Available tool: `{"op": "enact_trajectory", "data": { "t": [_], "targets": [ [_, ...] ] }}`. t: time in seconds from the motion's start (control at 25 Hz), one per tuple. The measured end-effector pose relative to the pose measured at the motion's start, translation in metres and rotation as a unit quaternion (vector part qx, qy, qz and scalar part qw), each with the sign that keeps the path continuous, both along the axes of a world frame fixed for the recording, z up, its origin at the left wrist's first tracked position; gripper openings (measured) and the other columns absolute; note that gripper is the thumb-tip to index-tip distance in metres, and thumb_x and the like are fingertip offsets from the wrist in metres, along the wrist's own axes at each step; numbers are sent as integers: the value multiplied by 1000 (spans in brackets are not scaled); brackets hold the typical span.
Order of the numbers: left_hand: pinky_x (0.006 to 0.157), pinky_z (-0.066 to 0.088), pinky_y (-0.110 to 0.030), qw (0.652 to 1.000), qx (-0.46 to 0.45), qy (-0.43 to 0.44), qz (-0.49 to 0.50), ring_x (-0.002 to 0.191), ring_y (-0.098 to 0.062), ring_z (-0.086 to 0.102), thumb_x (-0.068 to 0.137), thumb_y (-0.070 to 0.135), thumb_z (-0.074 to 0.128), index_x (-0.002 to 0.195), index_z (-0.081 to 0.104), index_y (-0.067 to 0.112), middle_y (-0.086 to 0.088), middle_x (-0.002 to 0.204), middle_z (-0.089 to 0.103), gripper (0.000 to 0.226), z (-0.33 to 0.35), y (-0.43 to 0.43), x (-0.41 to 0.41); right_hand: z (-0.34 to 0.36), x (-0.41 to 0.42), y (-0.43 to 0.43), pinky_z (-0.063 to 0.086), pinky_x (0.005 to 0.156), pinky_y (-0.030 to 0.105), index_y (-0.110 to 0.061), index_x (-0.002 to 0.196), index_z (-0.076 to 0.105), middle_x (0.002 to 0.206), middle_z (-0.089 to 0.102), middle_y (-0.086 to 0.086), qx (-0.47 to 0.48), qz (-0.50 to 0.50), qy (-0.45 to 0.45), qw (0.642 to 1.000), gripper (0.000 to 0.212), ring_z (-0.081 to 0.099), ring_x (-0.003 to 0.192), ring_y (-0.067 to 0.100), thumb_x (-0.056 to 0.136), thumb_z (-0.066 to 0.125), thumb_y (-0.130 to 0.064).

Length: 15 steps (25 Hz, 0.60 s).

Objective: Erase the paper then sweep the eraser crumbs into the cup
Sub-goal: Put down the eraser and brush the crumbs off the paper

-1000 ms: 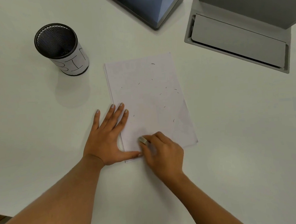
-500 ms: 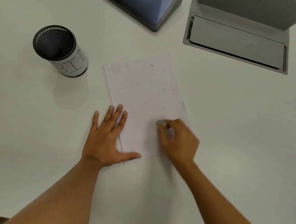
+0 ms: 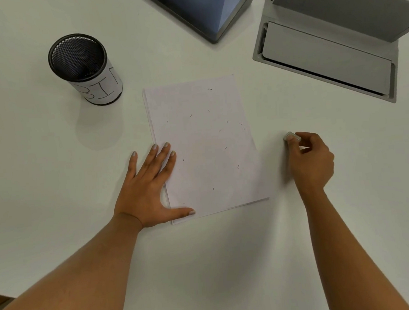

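Erasing looks finished: the right hand (image 3: 310,159) pinches the eraser (image 3: 291,136) over the counter (image 3: 229,261), beside the paper (image 3: 205,145). The left hand (image 3: 148,184) lies flat, grip apart. Next, probably sweep the crumbs (image 3: 238,166) toward the cup (image 3: 84,68).

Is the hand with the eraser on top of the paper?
No, the right hand holds the eraser over the bare table, off to the side of the paper.

Tablet (image 3: 204,8), gray case (image 3: 324,58), white table (image 3: 229,261)
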<state>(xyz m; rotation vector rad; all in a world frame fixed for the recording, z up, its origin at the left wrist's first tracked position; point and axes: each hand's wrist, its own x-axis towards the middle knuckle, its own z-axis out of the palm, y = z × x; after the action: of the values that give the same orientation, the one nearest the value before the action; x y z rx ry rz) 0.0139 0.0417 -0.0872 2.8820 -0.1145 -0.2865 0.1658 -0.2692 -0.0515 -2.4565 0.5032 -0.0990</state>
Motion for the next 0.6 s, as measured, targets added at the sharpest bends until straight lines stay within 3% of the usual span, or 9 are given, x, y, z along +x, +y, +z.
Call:
{"op": "enact_trajectory", "data": {
  "t": [0.08,0.16,0.36,0.48,0.6],
  "targets": [
    [124,4,-58,1000,1,3,0,157,-22,0,69,101,29,162,13,16,-1,171,3,127,0,0,0,-10,2,-7,49,80,30,-22,105,68,104,62,-6,35,27,-16,999,27,62,97,18,91,62,-45],
    [125,3,-58,1000,2,5,-2,157,-22,0,69,101,28,162,12,16,-1,171,2,126,0,0,0,-15,-2,-7,45,92,31,-18,116,66,122,54,2,30,42,-29,998,31,53,113,22,92,63,-38],
    [125,-1,-55,1000,4,2,6,157,-21,-2,70,100,28,162,10,14,-2,171,0,127,0,0,0,-11,-42,35,40,101,33,-14,128,55,128,48,6,44,156,-76,984,37,50,117,26,93,63,-21],
    [126,-5,-52,1000,-3,-10,24,157,-20,-4,71,97,32,162,5,11,-4,171,-1,128,1,-1,0,-14,-65,62,38,107,32,-14,135,50,136,47,4,72,229,-38,970,40,45,126,19,97,58,-23],
    [125,-8,-51,997,-7,-32,66,157,-22,-3,80,85,36,161,7,9,-8,170,1,115,1,-2,0,-19,-76,72,32,113,33,-18,141,44,145,41,0,69,226,-7,972,44,37,135,14,100,54,-29]
  ]
}}
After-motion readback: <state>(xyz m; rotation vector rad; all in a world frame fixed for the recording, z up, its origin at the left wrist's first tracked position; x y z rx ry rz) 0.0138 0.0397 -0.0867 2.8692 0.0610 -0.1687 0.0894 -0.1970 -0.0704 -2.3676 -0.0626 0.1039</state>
